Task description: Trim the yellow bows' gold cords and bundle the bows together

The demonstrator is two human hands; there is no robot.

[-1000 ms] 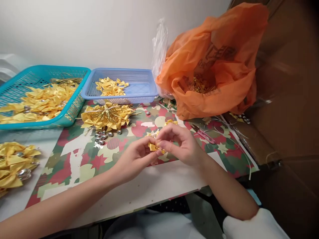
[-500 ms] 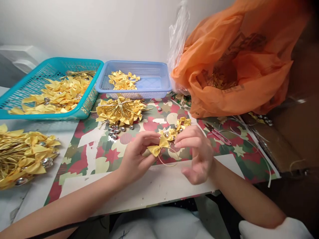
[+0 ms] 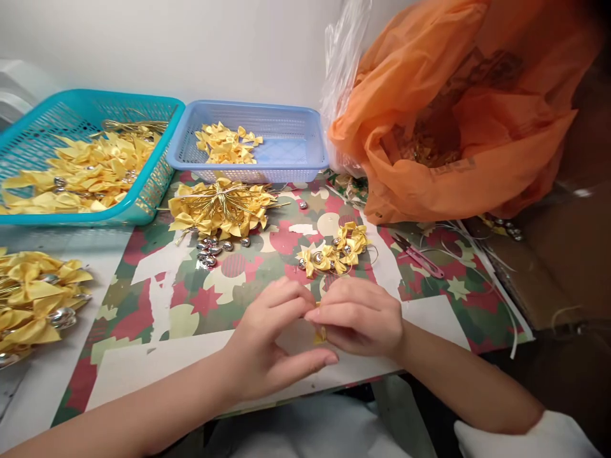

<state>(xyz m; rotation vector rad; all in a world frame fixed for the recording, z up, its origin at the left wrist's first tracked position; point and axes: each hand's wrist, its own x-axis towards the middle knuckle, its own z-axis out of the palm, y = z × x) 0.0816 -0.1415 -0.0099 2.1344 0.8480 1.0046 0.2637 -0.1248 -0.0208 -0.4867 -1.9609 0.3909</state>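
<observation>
Far left, bow pile (image 3: 38, 286): yellow bows with silver bells.
Teal basket (image 3: 71, 218): heaped with more bows.
Tied bundle (image 3: 219, 210): just in front of the blue basket (image 3: 286, 151), silver bells (image 3: 210, 251) beside it.
Left hand (image 3: 272, 334): thumb spread away, fingertips by the right hand (image 3: 363, 318); cannot tell whether its grip has anything.
Bow (image 3: 320, 334): yellow, mostly hidden, between the hands above the surface (image 3: 191, 318).
Bow cluster (image 3: 334, 251): lying just beyond the hands.
Right hand: grip closed around the bow.
Snips (image 3: 422, 259): pink-handled.
Orange bag (image 3: 458, 197): gaping, back right.
</observation>
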